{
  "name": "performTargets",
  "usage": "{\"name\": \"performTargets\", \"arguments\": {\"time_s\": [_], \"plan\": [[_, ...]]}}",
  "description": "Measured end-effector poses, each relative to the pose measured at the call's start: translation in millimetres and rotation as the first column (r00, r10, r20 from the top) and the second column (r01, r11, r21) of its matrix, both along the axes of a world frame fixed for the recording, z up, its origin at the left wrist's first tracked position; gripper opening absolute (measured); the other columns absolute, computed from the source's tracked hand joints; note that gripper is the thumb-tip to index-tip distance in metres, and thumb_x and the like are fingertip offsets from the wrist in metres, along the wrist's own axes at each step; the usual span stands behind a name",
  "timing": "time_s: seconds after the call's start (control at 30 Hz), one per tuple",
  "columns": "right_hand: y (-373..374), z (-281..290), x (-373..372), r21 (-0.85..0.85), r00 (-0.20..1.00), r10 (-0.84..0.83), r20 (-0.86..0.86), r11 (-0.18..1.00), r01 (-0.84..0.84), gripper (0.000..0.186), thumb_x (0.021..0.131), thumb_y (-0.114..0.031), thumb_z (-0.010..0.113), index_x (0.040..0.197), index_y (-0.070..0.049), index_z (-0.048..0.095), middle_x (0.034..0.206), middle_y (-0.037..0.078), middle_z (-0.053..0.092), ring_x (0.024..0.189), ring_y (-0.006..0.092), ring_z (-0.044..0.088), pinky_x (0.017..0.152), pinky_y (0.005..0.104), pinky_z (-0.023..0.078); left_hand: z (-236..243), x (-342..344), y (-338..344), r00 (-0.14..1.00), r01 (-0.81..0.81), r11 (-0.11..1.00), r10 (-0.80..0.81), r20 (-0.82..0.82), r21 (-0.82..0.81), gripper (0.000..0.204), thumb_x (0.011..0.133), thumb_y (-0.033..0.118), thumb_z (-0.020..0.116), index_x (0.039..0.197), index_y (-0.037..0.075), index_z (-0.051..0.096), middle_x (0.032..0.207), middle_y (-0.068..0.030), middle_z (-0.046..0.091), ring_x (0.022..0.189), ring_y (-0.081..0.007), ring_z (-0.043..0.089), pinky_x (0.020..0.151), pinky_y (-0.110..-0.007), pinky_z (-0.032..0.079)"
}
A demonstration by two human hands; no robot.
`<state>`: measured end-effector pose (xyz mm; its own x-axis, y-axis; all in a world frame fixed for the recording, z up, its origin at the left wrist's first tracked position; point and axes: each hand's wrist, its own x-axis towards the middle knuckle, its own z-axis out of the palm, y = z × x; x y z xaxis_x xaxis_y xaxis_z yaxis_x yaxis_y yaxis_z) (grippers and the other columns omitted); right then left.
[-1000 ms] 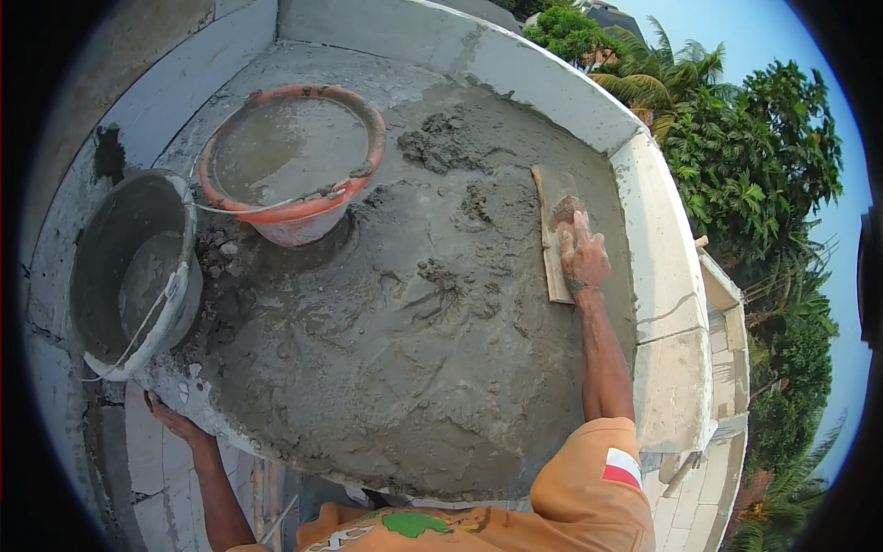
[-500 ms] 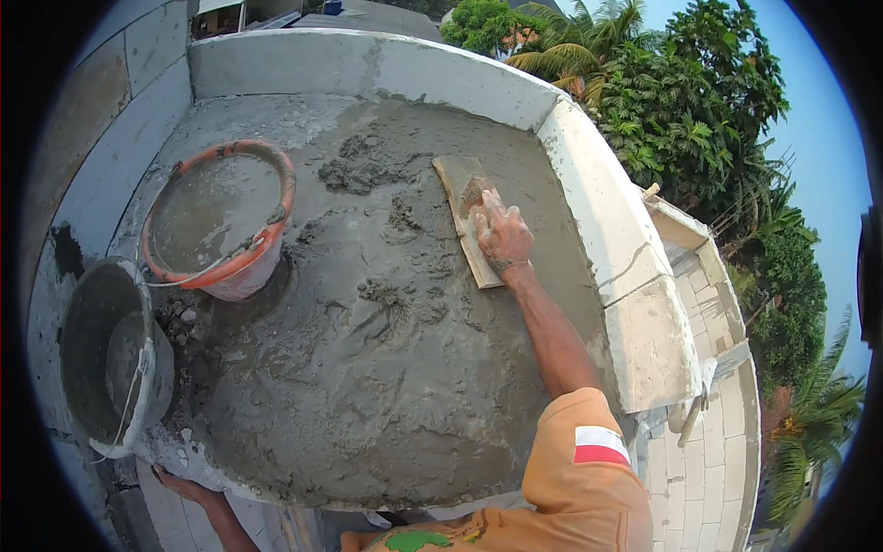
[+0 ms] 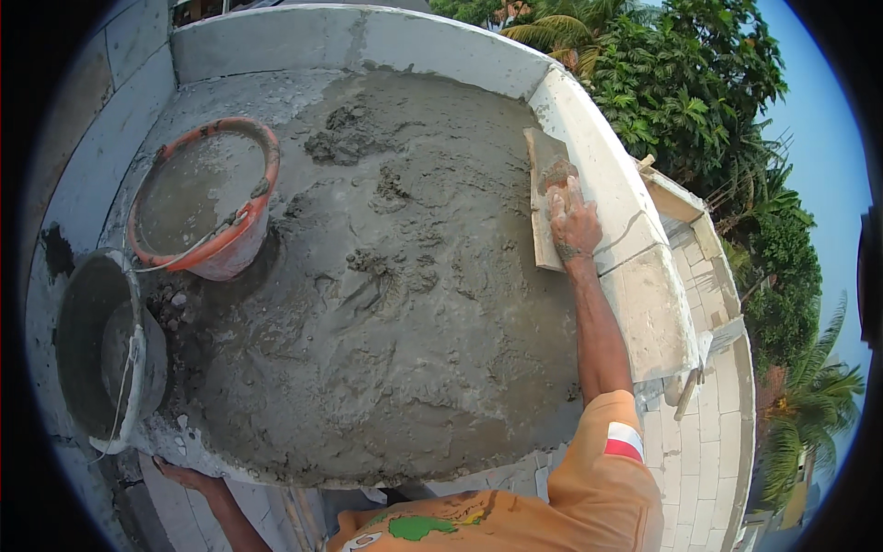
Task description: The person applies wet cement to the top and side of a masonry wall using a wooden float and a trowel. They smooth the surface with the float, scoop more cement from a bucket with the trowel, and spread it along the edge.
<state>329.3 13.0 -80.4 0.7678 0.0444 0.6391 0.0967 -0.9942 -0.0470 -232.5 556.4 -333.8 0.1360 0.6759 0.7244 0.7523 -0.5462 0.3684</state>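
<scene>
My right hand is closed on the grip of a wooden float, which lies at the right side of the grey wet mortar bed, against the pale low wall. My left hand rests at the near-left edge of the slab, below the grey bucket, with its fingers stretched out and partly hidden by that edge. Rough lumps of mortar sit in the far part of the bed and near its middle.
An orange-rimmed bucket with grey, wet contents stands on the left. A grey bucket with a wire handle is nearer me. Block walls border the bed. Outside are a curved block structure and trees.
The float in my right hand moved left off the wall's edge, then back right against it in the last half second. The view has also shifted. My left hand stays at the slab edge.
</scene>
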Motion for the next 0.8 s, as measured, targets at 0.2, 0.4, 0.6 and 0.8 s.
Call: {"name": "performTargets", "arguments": {"time_s": [0.2,0.4,0.6,0.8], "plan": [[48.2,-41.1,39.9,-0.029,0.995,0.102,0.001,0.994,-0.102,0.048,0.088,-0.037,0.06,0.135,-0.026,0.055,0.095,0.018,0.058,0.081,0.0369,0.068,0.063,0.0469,0.057,19.0,2.3,24.7,0.699,0.132,0.791,0.353,0.621,-0.598,0.063,0.102,0.049,0.027,0.14,0.002,0.044,0.141,-0.0223,0.046,0.122,-0.0374,0.052,0.101,-0.049,0.048],[-15.5,-45.5,4.4,-0.006,0.989,-0.083,-0.126,0.997,0.083,0.05,0.088,-0.033,0.059,0.137,-0.027,0.053,0.097,0.02,0.058,0.08,0.0369,0.067,0.064,0.0468,0.057,51.7,35.8,-16.6,0.732,0.166,0.775,0.318,0.603,-0.61,0.064,0.103,0.053,0.023,0.142,0.005,0.039,0.143,-0.0208,0.042,0.125,-0.0392,0.048,0.103,-0.051,0.043],[-20.6,-35.5,-48.0,0.01,0.996,-0.083,-0.034,0.996,0.084,0.047,0.088,-0.034,0.061,0.134,-0.025,0.057,0.095,0.02,0.06,0.076,0.0369,0.067,0.064,0.0464,0.057,1.3,-9.3,5.8,0.977,0.002,0.966,0.054,0.207,-0.258,0.084,0.085,0.049,0.068,0.145,0.003,0.032,0.142,-0.0249,0.04,0.128,-0.0415,0.045,0.102,-0.053,0.041],[-6.1,-3.3,-13.1,-0.018,0.998,-0.036,-0.042,0.999,0.035,0.045,0.09,-0.033,0.059,0.134,-0.025,0.056,0.095,0.02,0.06,0.075,0.0385,0.067,0.067,0.0473,0.057,4.0,-1.1,2.7,0.989,0.034,0.975,-0.001,0.147,-0.221,0.095,0.077,0.046,0.077,0.146,0.0,0.028,0.141,-0.0269,0.04,0.128,-0.0427,0.044,0.103,-0.053,0.04]]}}
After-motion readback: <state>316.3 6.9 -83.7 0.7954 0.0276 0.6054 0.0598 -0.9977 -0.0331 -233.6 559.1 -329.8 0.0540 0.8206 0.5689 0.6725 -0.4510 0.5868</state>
